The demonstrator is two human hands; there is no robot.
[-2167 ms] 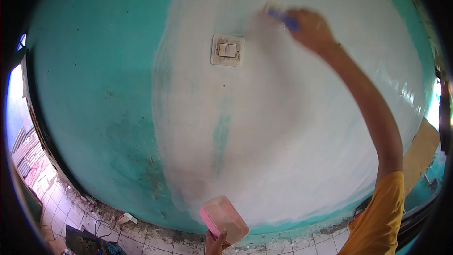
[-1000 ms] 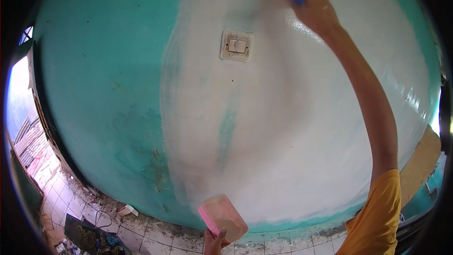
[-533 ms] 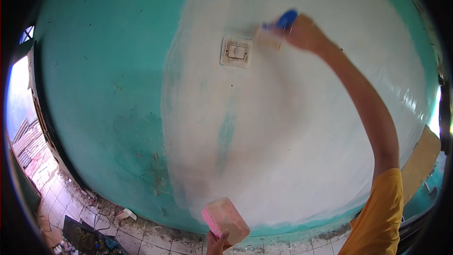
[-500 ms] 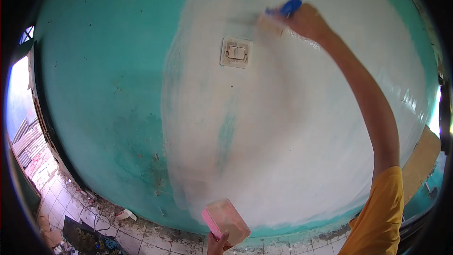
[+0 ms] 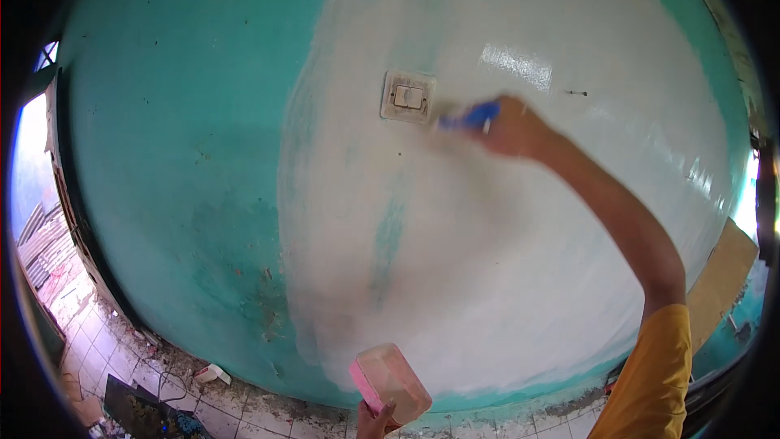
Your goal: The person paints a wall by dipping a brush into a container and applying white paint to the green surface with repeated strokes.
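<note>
My right hand [image 5: 520,132] is closed round the blue handle of a paintbrush [image 5: 478,117], slightly blurred by motion. The bristles are hard to make out; they are at the wall just right of and below a light switch [image 5: 409,97] with a grimy white plate. White paint covers much of the green wall [image 5: 187,114], with green streaks showing through near the switch. Low in the view, my left hand [image 5: 375,422] grips a pink plastic container [image 5: 390,382] with pale paint inside, held tilted in front of the wall.
A nail [image 5: 576,93] sticks out of the painted area. At the left is a doorway [image 5: 32,171] with corrugated sheets beyond. Debris and a dark panel [image 5: 136,406] lie on the tiled floor [image 5: 268,415]. A brown board [image 5: 725,272] leans at the right.
My right hand has brought the paintbrush down from above the switch to beside its lower right. The nail and a wet shiny patch have come into view. My left hand stays nearly still.
</note>
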